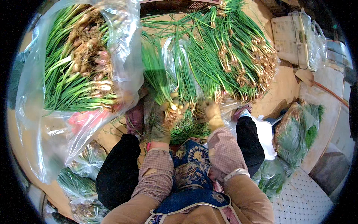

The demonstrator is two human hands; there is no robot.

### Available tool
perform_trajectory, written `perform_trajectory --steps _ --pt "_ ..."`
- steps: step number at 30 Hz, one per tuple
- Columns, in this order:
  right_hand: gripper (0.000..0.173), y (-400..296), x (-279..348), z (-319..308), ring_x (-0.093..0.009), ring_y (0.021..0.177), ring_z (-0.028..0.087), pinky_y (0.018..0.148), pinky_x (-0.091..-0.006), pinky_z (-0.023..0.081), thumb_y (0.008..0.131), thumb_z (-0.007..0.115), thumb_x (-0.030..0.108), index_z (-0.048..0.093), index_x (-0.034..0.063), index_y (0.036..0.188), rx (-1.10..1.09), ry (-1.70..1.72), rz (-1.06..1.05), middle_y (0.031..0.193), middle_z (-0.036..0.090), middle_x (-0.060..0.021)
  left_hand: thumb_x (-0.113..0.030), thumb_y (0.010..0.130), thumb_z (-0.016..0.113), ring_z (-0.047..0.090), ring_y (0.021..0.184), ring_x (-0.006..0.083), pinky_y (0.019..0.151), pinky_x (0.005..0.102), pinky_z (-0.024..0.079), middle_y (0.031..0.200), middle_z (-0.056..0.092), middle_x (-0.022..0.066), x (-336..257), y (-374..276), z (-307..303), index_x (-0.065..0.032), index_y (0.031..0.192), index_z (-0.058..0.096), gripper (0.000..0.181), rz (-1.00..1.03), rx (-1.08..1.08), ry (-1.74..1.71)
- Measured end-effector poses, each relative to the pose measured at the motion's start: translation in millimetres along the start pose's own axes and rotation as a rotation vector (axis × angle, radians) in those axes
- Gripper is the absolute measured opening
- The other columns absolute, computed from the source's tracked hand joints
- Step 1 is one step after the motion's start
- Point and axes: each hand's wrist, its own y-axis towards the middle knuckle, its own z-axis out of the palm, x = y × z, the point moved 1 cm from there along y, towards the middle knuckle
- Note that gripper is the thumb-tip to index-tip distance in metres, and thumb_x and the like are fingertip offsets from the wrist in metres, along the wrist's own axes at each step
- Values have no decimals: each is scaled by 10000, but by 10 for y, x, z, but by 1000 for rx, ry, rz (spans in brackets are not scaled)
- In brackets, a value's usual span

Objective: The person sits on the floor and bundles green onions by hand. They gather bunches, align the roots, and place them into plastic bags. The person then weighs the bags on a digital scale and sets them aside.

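My left hand, in a dirty glove, is closed around a bunch of green onions near its root end; the green leaves point away from me and look blurred. To its right, my right hand, in a yellowish glove, is beside the roots of other stalks; its fingers are blurred, and whether they hold anything is unclear. Beyond my hands spreads a large pile of green onions with brown roots and pale bulbs, partly on clear plastic. Loose green leaves lie between my forearms.
At the left, a large clear plastic bag holds more green onions. Wrapped bundles lie at the lower left and right. A crate stands at the far edge, a beige basket at the right, near a blade with a long handle.
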Motion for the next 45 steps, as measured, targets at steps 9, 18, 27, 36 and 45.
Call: perform_trajectory --steps 9,18,27,36,45 --pt "438 68 282 293 -307 849 569 737 -369 441 631 714 275 555 21 950 -103 119 -58 936 589 -182 -198 778 592 590 774 231 918 463 372 856 601 110 21 -27 -57 18 1133 468 433 -113 -98 26" --pt "541 -114 32 143 -253 756 588 665 -318 467 674 699 160 448 1 1127 -251 279 -332 851 590 -144 -178 753 623 589 809 224 962 498 326 786 597 46 35 -27 -59 0 1135 471 448 -126 -129 44" --pt "322 -354 185 74 -151 746 591 582 -220 475 850 499 76 418 -40 1139 -87 1113 -77 944 588 -110 -183 763 611 592 843 241 892 448 406 866 613 102 9 -49 -103 27 1133 452 454 -94 -57 67" --pt "146 -242 352 230 -96 692 566 543 -204 442 874 477 150 553 39 930 -2 1316 -35 828 606 -59 -252 822 505 442 1089 298 801 357 475 1238 389 160 208 5 -549 -7 1115 428 390 -107 -131 211" --pt "174 -399 598 258 -173 768 571 697 -277 436 819 534 169 628 35 878 -335 541 -402 834 629 -103 -181 825 495 542 859 240 583 311 491 1090 516 143 216 -12 -646 -47 1067 471 278 -225 -330 136"
